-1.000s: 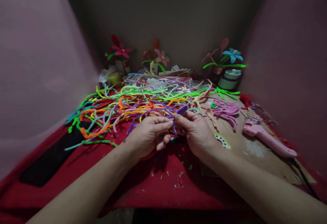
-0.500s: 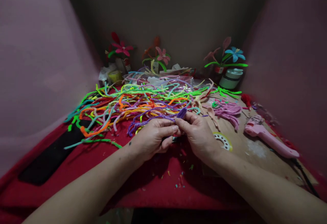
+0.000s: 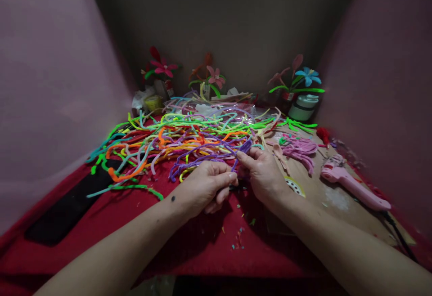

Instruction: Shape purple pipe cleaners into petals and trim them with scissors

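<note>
A purple pipe cleaner (image 3: 246, 146), its upper end bunched into a narrow petal-like loop, sits in the fingers of my right hand (image 3: 263, 170). One purple strand runs down from there toward the closed thumb and fingers of my left hand (image 3: 211, 186), which pinch its lower end. The two hands are close together above the red cloth. Just beyond them spreads a heap of loose pipe cleaners (image 3: 189, 138) in many colours, purple ones nearest. Fingers hide part of the held piece.
A pink glue gun (image 3: 354, 183) lies on a brown board (image 3: 327, 215) at right, near pink pipe cleaner pieces (image 3: 299, 147) and a yellow-white ring (image 3: 295, 186). Pipe cleaner flowers (image 3: 308, 76) and a lidded jar (image 3: 303, 108) stand behind. A black flat object (image 3: 67, 208) lies left.
My hands have moved slightly apart, and a strand of the purple pipe cleaner now shows between them. The purple loop has shifted a little up and right.
</note>
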`<state>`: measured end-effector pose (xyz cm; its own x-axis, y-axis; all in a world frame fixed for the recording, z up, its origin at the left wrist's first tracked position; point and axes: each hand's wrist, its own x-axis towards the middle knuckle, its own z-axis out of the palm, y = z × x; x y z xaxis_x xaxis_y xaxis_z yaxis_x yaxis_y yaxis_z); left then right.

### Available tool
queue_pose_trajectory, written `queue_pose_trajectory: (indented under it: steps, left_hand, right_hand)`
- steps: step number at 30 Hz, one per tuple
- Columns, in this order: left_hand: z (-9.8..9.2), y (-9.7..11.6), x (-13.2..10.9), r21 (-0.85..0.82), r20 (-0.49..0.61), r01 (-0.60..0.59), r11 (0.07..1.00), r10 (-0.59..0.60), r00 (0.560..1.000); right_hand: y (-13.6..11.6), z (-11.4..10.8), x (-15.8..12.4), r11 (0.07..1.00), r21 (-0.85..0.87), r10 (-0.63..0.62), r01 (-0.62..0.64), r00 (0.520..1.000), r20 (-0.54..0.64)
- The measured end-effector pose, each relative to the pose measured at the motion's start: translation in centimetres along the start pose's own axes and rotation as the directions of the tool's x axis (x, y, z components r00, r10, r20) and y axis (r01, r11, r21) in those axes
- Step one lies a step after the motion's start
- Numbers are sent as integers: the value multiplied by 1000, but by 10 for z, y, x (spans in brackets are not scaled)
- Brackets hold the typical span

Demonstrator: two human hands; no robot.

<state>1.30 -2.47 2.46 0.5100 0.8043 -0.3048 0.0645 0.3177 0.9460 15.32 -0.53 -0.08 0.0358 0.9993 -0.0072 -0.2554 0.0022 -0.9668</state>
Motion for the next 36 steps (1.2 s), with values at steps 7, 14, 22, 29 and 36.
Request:
queue_pose_trajectory:
  steps: [7, 14, 22, 29, 36]
  left_hand:
    - [-12, 15, 0, 238, -274, -182, 954, 246, 930]
    - [-9, 11, 4, 233, -328, -261, 937, 328, 886]
    - [-12, 10, 4, 231, -321, -239, 943, 306, 896]
    - [-14, 12, 6, 322, -300, -160, 933, 261, 918]
    - [-12, 11, 8, 347, -303, -140, 928, 252, 919]
  right_hand:
    - [-7, -5, 6, 1000, -18, -2, 3, 998, 58]
    - [-2, 2, -3, 972, 158, 122, -171, 951, 283]
    - [-3, 2, -2, 953, 230, 119, -196, 942, 313]
    - [-1, 6, -6, 978, 149, 104, -144, 962, 252]
    - [0, 7, -8, 997, 60, 26, -42, 967, 253]
